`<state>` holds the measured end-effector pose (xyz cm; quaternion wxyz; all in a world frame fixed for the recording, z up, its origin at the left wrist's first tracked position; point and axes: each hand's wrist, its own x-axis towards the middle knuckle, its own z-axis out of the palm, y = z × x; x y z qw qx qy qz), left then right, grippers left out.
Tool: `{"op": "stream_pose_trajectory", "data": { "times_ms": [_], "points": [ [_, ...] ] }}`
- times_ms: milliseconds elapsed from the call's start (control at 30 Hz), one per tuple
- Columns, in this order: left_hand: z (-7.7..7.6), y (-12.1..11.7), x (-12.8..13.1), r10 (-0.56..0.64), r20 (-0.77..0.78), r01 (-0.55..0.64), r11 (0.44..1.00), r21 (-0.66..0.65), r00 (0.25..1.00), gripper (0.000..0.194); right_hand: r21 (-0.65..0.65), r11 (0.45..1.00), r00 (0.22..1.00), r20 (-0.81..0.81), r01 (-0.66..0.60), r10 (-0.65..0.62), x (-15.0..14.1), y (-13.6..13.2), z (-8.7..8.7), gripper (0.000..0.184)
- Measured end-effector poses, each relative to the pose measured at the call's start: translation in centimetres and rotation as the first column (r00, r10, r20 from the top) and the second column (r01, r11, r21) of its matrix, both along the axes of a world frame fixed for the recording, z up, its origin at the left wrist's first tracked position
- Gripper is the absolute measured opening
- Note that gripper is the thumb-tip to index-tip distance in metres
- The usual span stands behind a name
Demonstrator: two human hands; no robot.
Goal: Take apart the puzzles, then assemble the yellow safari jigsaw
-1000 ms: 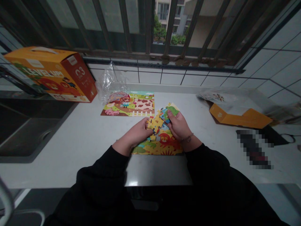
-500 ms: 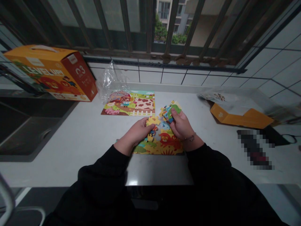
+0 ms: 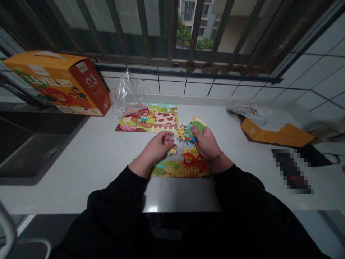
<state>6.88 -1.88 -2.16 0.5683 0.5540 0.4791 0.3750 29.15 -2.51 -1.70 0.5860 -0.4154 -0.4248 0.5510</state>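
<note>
My right hand point(image 3: 206, 144) grips a small stack of jigsaw pieces point(image 3: 194, 128) in green, blue and yellow, just above the far edge of a lion-picture jigsaw point(image 3: 185, 163). My left hand point(image 3: 155, 148) lies flat with its fingers apart, its edge against a small yellow jigsaw piece point(image 3: 171, 151) on that puzzle. The hands hide the puzzle's middle. Further back lies a finished farm-scene jigsaw point(image 3: 147, 118) with a barn and a cow-patterned patch.
An orange "Level Up" puzzle box point(image 3: 56, 82) stands at back left beside a crumpled clear plastic bag point(image 3: 124, 95). A steel sink point(image 3: 32, 151) is set into the white counter point(image 3: 81, 162) at left. An orange cardboard flap point(image 3: 277, 133) and a pixelated object point(image 3: 292, 171) lie right.
My left hand has moved back and lowered, and the yellow piece held at its fingertips earlier now sits low against its edge. The right hand's stack has shifted slightly.
</note>
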Motion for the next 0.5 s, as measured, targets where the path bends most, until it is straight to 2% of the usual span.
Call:
{"op": "stream_pose_trajectory", "data": {
  "times_ms": [100, 167, 300, 400, 500],
  "points": [
    [0.1, 0.6, -0.1, 0.078, -0.005, -0.076, 0.98, 0.185, 0.997, 0.034, 0.025, 0.998, 0.998, 0.026, -0.051, 0.05, -0.4, -0.5, 0.4, 0.058],
    [0.3, 0.7, 0.2, 0.063, 0.084, -0.082, 0.963, 0.256, 0.994, 0.033, 0.049, 0.992, 0.982, 0.152, -0.12, 0.111, -0.7, -0.9, 0.5, 0.055],
    [0.7, 0.2, 1.3, 0.032, 0.226, -0.078, 0.977, 0.198, 0.974, 0.036, 0.104, 0.977, 0.892, 0.436, -0.185, 0.122, -1.0, -1.7, 0.8, 0.044],
    [0.7, -0.1, 1.9, 0.062, 0.277, -0.098, 0.988, 0.118, 0.959, 0.036, 0.142, 0.961, 0.833, 0.539, -0.236, 0.125, -1.0, -1.9, 1.1, 0.039],
    [0.8, -0.1, 1.8, 0.104, 0.241, -0.151, 0.97, 0.188, 0.965, 0.029, 0.148, 0.952, 0.785, 0.606, -0.269, 0.128, -0.9, -1.9, 1.2, 0.043]
  ]
}}
